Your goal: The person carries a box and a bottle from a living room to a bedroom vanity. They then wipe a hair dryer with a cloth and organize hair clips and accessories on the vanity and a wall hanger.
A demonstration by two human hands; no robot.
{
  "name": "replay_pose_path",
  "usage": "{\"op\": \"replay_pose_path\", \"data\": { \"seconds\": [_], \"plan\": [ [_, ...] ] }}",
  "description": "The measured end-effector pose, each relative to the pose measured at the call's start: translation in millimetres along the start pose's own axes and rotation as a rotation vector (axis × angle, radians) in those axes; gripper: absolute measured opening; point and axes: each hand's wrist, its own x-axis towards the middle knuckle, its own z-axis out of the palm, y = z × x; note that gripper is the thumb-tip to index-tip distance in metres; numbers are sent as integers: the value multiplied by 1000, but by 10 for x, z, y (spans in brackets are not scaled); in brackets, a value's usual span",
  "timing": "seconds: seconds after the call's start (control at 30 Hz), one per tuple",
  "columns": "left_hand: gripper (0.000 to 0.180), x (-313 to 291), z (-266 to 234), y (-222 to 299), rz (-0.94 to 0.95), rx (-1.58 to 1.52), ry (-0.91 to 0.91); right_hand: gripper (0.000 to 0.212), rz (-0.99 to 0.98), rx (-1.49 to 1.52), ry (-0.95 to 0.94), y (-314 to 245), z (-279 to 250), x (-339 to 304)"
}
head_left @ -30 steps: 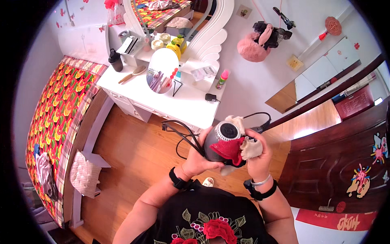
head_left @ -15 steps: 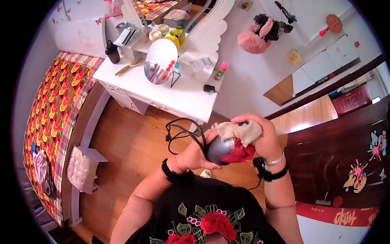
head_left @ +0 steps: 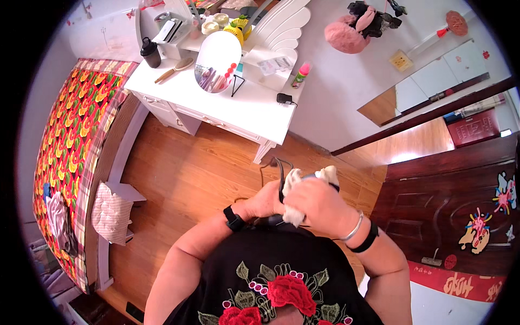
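Note:
My left hand is closed around a grey, rounded corded appliance, held in front of my body. Most of it is hidden by my hands, so its exact kind does not show. A black cord loops up beside my left fingers and hangs toward the floor. With curled fingers, my right hand presses a cream-coloured cloth against the appliance. Ends of the cloth stick out above and below the right hand.
Ahead stands a white dressing table with a round mirror, hairbrush, black cup, spray bottle and black adapter. A bed and cushioned stool are left; a dark door is right.
The appliance has turned, so its red part no longer shows. My right hand has moved left and down over it with the cloth. The view has shifted slightly.

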Motion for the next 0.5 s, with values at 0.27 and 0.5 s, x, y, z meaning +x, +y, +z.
{"op": "replay_pose_path", "data": {
  "seconds": [0.27,0.5],
  "plan": [
    [80,-19,-190,-139,-36,24,117,35,198,-45,472,384,222,-403],
    [72,30,-279,-91,-81,-508,52,36,575,537,909,462,186,-515]
  ]
}}
